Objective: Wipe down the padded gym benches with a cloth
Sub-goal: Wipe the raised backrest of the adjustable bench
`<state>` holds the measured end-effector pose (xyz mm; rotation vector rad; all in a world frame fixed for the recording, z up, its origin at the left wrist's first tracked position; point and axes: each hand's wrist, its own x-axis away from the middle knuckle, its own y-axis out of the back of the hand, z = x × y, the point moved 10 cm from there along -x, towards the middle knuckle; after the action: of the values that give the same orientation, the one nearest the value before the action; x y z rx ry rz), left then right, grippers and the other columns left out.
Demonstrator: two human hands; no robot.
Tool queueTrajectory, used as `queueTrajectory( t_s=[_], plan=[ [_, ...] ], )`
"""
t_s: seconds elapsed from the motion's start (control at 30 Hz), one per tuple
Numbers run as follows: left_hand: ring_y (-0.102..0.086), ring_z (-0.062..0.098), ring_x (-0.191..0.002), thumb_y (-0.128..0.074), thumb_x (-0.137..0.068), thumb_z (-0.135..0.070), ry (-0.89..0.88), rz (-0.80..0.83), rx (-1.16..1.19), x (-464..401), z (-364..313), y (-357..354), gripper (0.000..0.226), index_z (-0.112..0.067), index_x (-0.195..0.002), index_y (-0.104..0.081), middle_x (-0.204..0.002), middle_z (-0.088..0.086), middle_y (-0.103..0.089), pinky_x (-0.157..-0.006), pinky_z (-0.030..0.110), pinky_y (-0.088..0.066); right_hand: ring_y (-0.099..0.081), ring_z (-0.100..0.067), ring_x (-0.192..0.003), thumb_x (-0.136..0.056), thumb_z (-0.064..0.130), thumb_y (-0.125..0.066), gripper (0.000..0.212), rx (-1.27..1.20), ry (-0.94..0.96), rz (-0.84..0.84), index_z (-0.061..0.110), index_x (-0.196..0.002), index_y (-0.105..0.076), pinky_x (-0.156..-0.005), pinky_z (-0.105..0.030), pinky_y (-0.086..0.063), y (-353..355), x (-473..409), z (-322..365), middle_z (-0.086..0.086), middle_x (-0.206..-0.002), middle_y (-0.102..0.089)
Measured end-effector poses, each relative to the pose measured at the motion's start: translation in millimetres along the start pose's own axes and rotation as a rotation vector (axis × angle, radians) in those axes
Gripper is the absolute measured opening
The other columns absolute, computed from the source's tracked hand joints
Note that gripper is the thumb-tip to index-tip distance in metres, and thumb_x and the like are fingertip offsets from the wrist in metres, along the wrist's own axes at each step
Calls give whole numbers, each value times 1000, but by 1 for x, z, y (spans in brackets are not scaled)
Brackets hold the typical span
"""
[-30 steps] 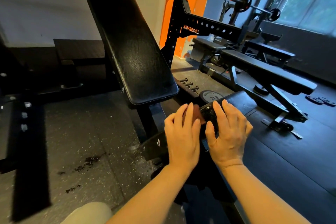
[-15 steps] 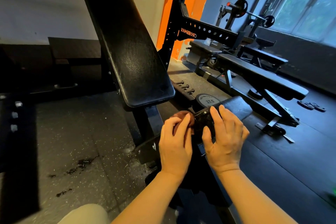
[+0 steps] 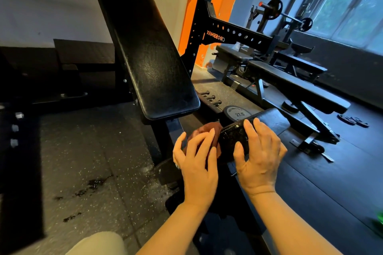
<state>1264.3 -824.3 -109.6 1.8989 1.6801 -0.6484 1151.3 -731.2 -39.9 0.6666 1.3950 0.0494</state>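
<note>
The black rack [image 3: 232,35] behind the tilted backrest pad [image 3: 149,51] carries orange lettering that reads CROSSMAX, seen upside down from here. Just past the lower end of that backrest, a round dumbbell head [image 3: 236,114] lying on the floor is stamped 27.5. Below the backrest's lower edge, the left hand [image 3: 196,161] presses a reddish-brown cloth [image 3: 207,130] with its fingers spread wide and partly lifted, the cloth bunched under the fingertips against the end of a small, worn black seat pad [image 3: 234,138]. The right hand [image 3: 259,157] lies over that pad, fingers curled across its top and thumb on its near side, gripping it. Compared with half a second ago, the left fingers have splayed farther apart and more of the cloth shows beyond them, while the right hand keeps the same hold. Farther right of the backrest, a flat bench [image 3: 294,87] stands on the dark floor.
</note>
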Motion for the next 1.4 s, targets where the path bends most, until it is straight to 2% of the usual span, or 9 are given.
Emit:
queueTrajectory(
  t_s=[0.17,0.37,0.57,0.7,0.87,1.0,1.1,1.27,1.4],
  plan=[
    [-47,14,-125,-55,-91,-23,-25,48,95,-4,-3,1,39,-20,-130,-60,-131,0,-48,-105,28,-40,-46,-30,-120,-91,35,-42,45,-9,-15,-11,17,-131,-47,-94,-43,-32,-1,1,-2,-15,-129,-57],
    [-49,3,-114,-61,-85,-15,-95,94,128,15,-14,-3,37,-14,-122,-66,-118,-8,-45,-98,14,-39,-46,-29,-120,-90,34,-43,45,-9,-11,-1,16,-132,-48,-94,-43,-31,1,1,-1,-15,-130,-57],
    [-50,2,-94,-70,-80,3,254,-89,-3,24,46,26,36,-13,-113,-67,-107,-4,-47,-81,28,-52,-45,-28,-121,-90,33,-44,45,-5,-20,4,17,-132,-48,-95,-42,-31,0,1,0,-13,-130,-57],
    [-45,11,-111,-57,-90,-24,-40,4,15,-17,-24,0,37,-14,-126,-61,-122,0,-49,-96,18,-37,-45,-28,-122,-91,34,-44,45,-3,-28,10,16,-132,-48,-96,-42,-31,0,0,-2,-14,-130,-57],
    [-39,13,-127,-45,-96,-25,-60,118,12,-10,-21,-18,44,-23,-140,-51,-138,-7,-49,-109,27,-29,-45,-29,-122,-91,35,-44,46,10,-32,32,15,-132,-50,-96,-43,-31,0,1,-1,-13,-131,-56],
    [-49,15,-111,-54,-92,-22,-33,107,-106,-1,20,2,43,-26,-135,-54,-125,-4,-53,-98,16,-36,-45,-28,-121,-89,34,-45,47,20,-30,36,14,-132,-52,-95,-42,-31,0,0,-2,-13,-129,-57],
    [-50,15,-102,-66,-88,-8,48,67,-101,5,37,19,52,-29,-133,-53,-115,-4,-47,-88,33,-51,-45,-28,-121,-89,33,-45,48,20,-35,41,14,-132,-51,-95,-41,-30,1,0,-1,-13,-129,-57],
    [-49,18,-107,-59,-90,-19,-220,91,-43,-15,-38,-6,43,-16,-133,-58,-118,5,-49,-92,24,-43,-44,-28,-122,-91,36,-42,47,21,-29,79,17,-134,-48,-96,-40,-29,-1,-1,-2,-13,-132,-55],
    [-51,23,-106,-60,-88,-14,-209,105,-3,-10,-24,-13,45,-18,-133,-57,-117,3,-47,-92,29,-46,-44,-28,-123,-92,37,-41,48,17,-38,110,16,-135,-49,-97,-39,-28,0,-1,-1,-12,-133,-55]
  ],
)
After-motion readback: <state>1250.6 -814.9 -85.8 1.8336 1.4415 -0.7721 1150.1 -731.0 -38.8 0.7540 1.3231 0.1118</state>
